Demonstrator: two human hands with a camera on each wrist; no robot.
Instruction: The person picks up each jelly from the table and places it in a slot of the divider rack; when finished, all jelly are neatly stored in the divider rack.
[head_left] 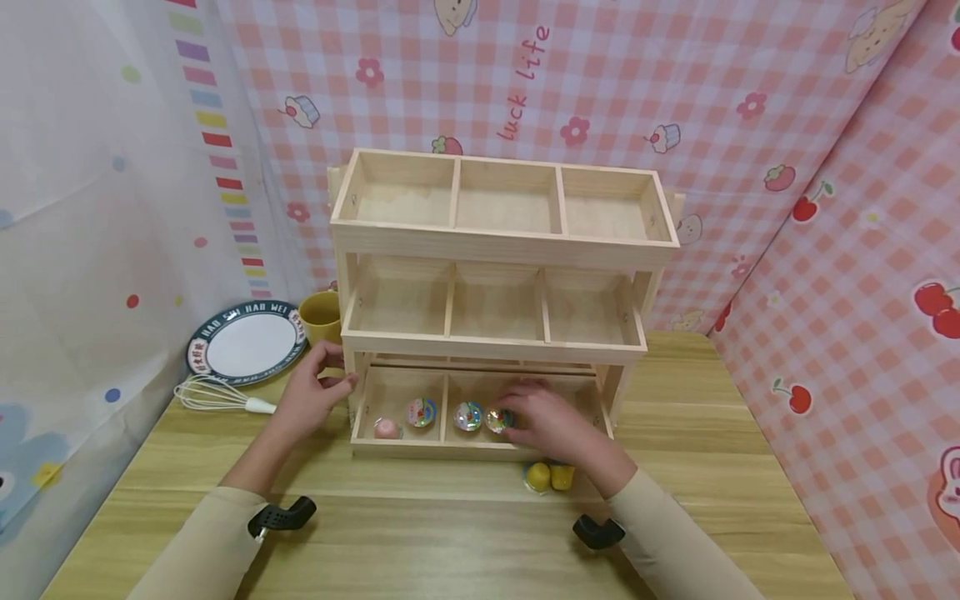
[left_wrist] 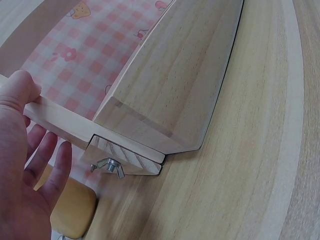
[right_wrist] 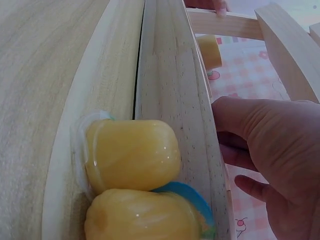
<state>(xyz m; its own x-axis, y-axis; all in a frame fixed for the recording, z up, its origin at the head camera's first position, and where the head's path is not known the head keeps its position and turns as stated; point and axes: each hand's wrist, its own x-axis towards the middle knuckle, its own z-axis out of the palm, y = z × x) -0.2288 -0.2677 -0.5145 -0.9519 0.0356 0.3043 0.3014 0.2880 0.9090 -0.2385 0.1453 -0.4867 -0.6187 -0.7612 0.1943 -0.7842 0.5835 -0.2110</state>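
A three-tier wooden shelf (head_left: 506,242) stands on the table. My left hand (head_left: 311,398) grips its left upright, thumb on one side and fingers on the other, as the left wrist view also shows around the wooden bar (left_wrist: 62,120). In the bottom tray's middle compartment, my right hand (head_left: 551,421) holds a shiny-lidded jelly cup (head_left: 497,419) between thumb and fingers. Beside it lies another cup (head_left: 468,416); the left compartment holds a lidded cup (head_left: 422,412) and a pink one (head_left: 387,428). The tray wall hides the right fingertips in the right wrist view.
Two yellow jelly cups (head_left: 539,477) (right_wrist: 132,155) lie on the table before the bottom tray's front wall. Left of the shelf are a yellow mug (head_left: 321,317), a patterned plate (head_left: 251,342) and a white whisk (head_left: 225,397). Curtains stand behind and at both sides.
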